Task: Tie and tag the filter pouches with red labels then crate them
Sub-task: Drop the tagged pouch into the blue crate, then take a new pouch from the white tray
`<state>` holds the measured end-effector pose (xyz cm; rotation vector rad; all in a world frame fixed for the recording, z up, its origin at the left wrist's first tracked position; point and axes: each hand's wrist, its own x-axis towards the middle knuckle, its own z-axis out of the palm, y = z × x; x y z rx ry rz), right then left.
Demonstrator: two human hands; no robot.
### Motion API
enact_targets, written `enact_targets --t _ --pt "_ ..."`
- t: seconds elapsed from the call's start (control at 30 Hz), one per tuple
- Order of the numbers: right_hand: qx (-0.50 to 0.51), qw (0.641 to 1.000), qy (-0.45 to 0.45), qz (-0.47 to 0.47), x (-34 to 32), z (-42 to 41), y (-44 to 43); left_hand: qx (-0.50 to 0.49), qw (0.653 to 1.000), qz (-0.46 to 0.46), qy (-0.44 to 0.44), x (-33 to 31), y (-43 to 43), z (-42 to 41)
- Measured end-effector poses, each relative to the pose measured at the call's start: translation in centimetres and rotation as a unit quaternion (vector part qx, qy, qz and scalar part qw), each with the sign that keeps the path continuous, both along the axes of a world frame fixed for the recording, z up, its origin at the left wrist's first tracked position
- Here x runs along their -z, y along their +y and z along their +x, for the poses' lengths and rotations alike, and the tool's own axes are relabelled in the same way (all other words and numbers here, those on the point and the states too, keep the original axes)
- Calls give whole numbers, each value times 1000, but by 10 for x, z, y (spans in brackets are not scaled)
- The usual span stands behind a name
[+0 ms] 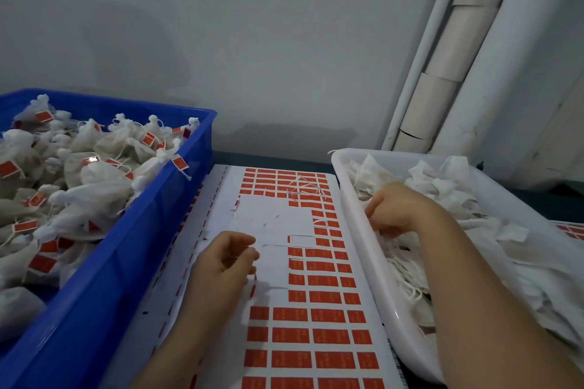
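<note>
A sheet of red labels (316,316) lies in the middle, with a bare patch where labels have been peeled off. My left hand (226,259) hovers over that patch, its fingers loosely curled with nothing plainly in them. To the right, a white tray (357,230) holds several untied white filter pouches (442,186). My right hand (395,211) reaches into the tray, and its curled fingers grip a pouch by the tray's left wall. On the left, a blue crate (189,174) is heaped with tied pouches carrying red tags (104,174).
Loose white strings (303,188) lie on the far end of the label sheet. Cardboard tubes and white pipes (458,41) lean against the grey wall behind the tray. Another label sheet (572,230) peeks out at the right edge.
</note>
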<state>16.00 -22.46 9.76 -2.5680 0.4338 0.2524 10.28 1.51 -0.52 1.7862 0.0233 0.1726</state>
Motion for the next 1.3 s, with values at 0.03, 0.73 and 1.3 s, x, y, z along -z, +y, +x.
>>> enact_targets --t 0.03,0.73,1.3 --pt "8 1000 -21 -8 -3 0 1 -1 1000 -1 -2 0 0 0" --pt "93 971 -221 -15 -15 -5 -5 -14 999 -5 -37 1 3 2" --pt "-102 883 -431 159 -55 -78 64 -27 993 -86 -82 -26 4 -9"
